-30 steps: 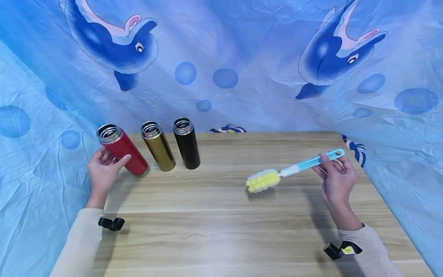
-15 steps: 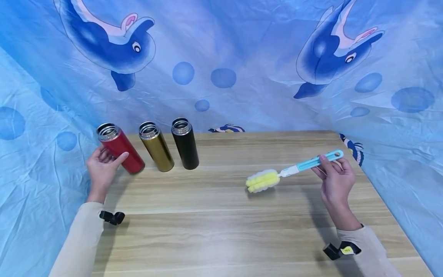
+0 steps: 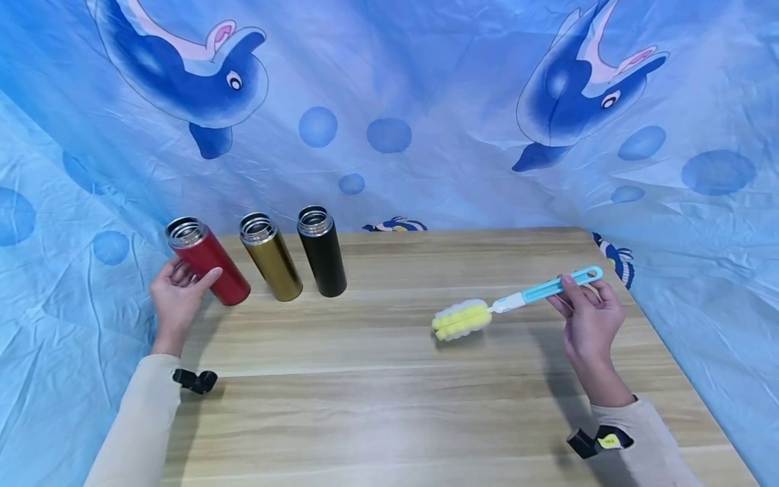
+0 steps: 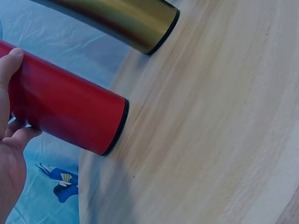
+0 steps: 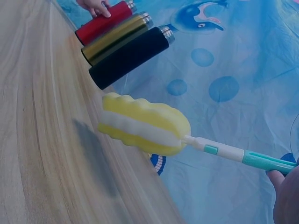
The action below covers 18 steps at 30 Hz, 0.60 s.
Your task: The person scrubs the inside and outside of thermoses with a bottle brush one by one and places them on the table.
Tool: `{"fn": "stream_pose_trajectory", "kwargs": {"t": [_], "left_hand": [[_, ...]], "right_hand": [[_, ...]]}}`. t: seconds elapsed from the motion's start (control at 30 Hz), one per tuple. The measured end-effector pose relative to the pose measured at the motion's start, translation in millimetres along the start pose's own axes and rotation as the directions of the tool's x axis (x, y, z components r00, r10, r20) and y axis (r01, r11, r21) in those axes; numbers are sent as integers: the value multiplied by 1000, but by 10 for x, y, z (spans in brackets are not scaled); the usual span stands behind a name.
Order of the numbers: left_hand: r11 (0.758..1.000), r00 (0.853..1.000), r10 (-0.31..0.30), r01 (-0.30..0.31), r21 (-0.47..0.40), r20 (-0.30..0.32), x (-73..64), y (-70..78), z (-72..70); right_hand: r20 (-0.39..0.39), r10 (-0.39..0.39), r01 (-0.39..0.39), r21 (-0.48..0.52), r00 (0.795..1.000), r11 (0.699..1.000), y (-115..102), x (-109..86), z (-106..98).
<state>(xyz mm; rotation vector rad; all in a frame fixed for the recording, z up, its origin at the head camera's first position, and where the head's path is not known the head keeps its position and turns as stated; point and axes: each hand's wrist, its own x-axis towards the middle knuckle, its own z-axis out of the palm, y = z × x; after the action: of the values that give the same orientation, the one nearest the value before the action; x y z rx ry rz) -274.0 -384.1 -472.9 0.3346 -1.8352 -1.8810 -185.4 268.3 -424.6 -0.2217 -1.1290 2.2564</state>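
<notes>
In the head view my left hand (image 3: 176, 297) grips a red vacuum flask (image 3: 209, 264) around its side, thumb across the front. The flask is upright and lidless, its steel threaded mouth showing; in the left wrist view its dark base (image 4: 117, 128) is down at the tabletop. Just right of it stand a gold flask (image 3: 272, 260) and a black flask (image 3: 324, 257), both lidless too. On the right, my right hand (image 3: 593, 325) pinches the turquoise handle of a bottle brush (image 3: 508, 302). Its yellow and white sponge head (image 5: 145, 123) points left, above its shadow on the table.
The wood-grain table (image 3: 377, 406) runs beneath both hands. Behind it and along both sides hangs a blue curtain (image 3: 450, 108) printed with dolphins and bubbles, close behind the flasks. Dark wrist cameras sit on both sleeves.
The red flask and left hand have settled slightly, and the shadow gap under its base has closed. The whole view drifts a little left. The right hand and brush hold nearly still.
</notes>
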Motion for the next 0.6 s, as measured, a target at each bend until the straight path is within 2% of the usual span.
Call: {"fn": "stream_pose_trajectory", "kwargs": {"t": [0.13,0.23,0.33,0.4,0.47,0.5,0.6], "left_hand": [[1000,1000,2,-2,11,14,23,-19,-29],[996,999,-17,15,89,27,2,18,-45],[992,1000,-9,6,123,28,-58,78,-51],[986,999,45,-46,161,12,-127,124,-53],[978,991,132,-127,168,-17,-218,170,-46],[966,982,185,-175,193,-34,-271,196,-41],[910,938,344,-320,262,-48,-453,272,0]], "right_hand": [[2,-20,20,-16,1000,1000,9,-4,-10],[3,-24,24,-9,1000,1000,9,-3,-4],[-2,-13,13,-3,1000,1000,1,-5,5],[-8,0,0,0,1000,1000,-6,-7,12],[-12,7,-7,-3,1000,1000,-14,-9,18],[-14,10,-10,-4,1000,1000,-18,-11,21],[-9,6,-6,-5,1000,1000,-25,-10,27]]}}
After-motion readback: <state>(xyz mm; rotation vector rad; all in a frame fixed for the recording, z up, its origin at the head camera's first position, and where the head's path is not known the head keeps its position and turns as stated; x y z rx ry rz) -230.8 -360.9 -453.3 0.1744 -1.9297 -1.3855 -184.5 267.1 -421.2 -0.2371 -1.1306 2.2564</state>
